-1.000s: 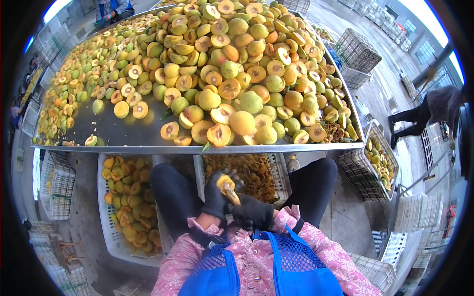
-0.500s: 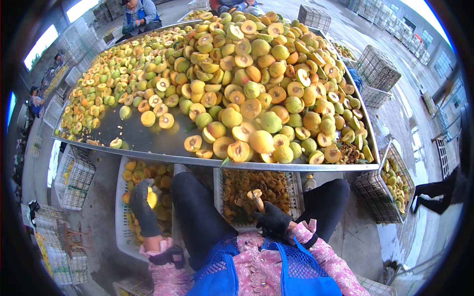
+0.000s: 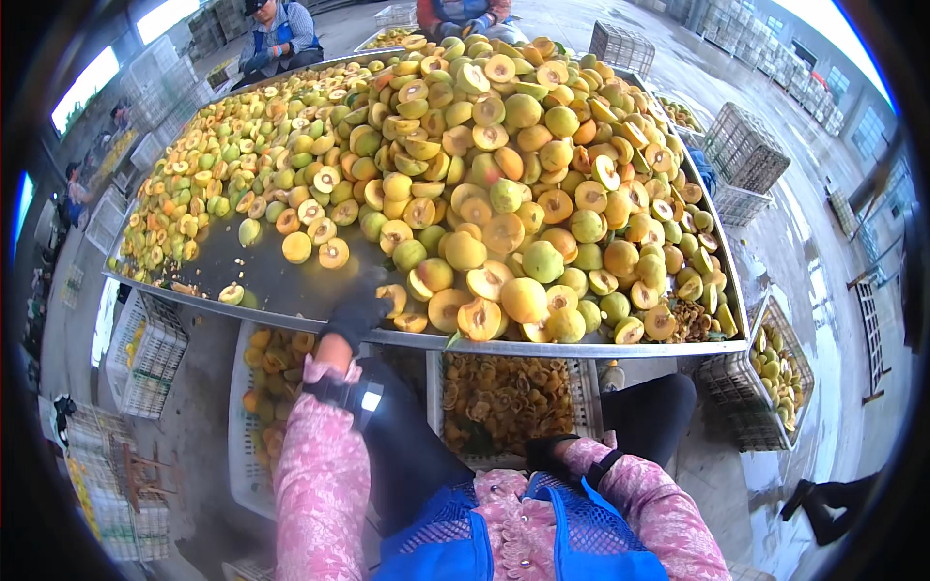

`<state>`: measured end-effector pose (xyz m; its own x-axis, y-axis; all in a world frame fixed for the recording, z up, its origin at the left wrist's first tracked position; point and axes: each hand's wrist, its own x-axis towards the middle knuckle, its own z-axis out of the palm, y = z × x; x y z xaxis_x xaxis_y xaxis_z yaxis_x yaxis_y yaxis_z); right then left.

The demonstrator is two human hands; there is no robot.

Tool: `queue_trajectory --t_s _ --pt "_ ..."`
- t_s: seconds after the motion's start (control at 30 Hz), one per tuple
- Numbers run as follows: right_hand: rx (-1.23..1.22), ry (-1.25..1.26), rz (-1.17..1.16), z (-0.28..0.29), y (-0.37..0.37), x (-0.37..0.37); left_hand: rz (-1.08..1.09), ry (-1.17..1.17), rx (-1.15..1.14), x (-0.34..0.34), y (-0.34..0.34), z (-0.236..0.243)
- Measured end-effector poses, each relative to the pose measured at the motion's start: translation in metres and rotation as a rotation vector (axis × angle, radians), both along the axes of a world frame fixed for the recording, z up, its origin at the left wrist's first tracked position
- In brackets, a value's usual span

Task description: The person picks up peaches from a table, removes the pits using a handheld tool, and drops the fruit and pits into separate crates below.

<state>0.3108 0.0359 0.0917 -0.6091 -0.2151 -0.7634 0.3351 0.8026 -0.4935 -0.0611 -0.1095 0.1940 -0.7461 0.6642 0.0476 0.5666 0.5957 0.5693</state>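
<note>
Yellow-green halved stone fruits that look like apricots (image 3: pixel 480 318) are heaped on a metal-rimmed table (image 3: pixel 218 266). My left hand (image 3: pixel 356 308), in a dark glove, is over the table's near edge. It meets the side of an apricot half (image 3: pixel 392 298); motion blurs its fingers, so I cannot see whether they grip. My right hand (image 3: pixel 548 453), also dark-gloved, stays low by my lap. Its fingers are lost against my dark trousers, and no tool shows in it. Between my knees stands a white crate (image 3: pixel 436 397) with brownish fruit scraps (image 3: pixel 509 397).
Left of my leg, a white crate (image 3: pixel 238 426) holds apricot halves. Another fruit-filled crate (image 3: pixel 751 392) stands at the table's right corner, and stacked crates (image 3: pixel 746 145) lie beyond. Two people (image 3: pixel 281 37) sit at the far side. At the right edge, a dark-clothed leg (image 3: pixel 833 504) shows.
My left hand has left the crate at left, where it held a yellow fruit piece, and moved up to the table edge. The wooden-handled tool in my right hand has gone from sight.
</note>
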Motion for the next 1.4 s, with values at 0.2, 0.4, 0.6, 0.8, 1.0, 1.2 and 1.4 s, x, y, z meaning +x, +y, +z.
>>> queue_trajectory --t_s 0.2,0.4,0.6,0.8,1.0,1.2,1.4 --pt "-0.13 0.053 -0.56 0.04 -0.002 -0.004 -0.163 -0.173 -0.036 0.01 0.007 -0.004" --pt "-0.552 0.233 -0.961 0.131 -0.006 -0.01 0.019 -0.835 0.736 0.082 0.003 0.037" --pt "-0.795 0.295 -0.938 0.177 -0.027 -0.026 0.046 -1.35 1.118 0.182 0.003 0.042" --pt "-0.671 0.31 -0.955 0.174 -0.031 -0.021 -0.263 -1.036 0.878 0.215 0.006 0.04" --pt "-0.564 0.36 -0.965 0.165 -0.037 -0.017 -0.101 -1.609 1.121 0.227 0.015 0.04" --pt "-0.464 0.49 -0.896 0.156 -0.041 -0.017 0.052 -1.734 1.162 0.232 0.017 0.022" --pt "-0.227 0.728 -0.739 0.143 -0.048 -0.019 0.138 -1.693 1.192 0.238 0.022 0.016"
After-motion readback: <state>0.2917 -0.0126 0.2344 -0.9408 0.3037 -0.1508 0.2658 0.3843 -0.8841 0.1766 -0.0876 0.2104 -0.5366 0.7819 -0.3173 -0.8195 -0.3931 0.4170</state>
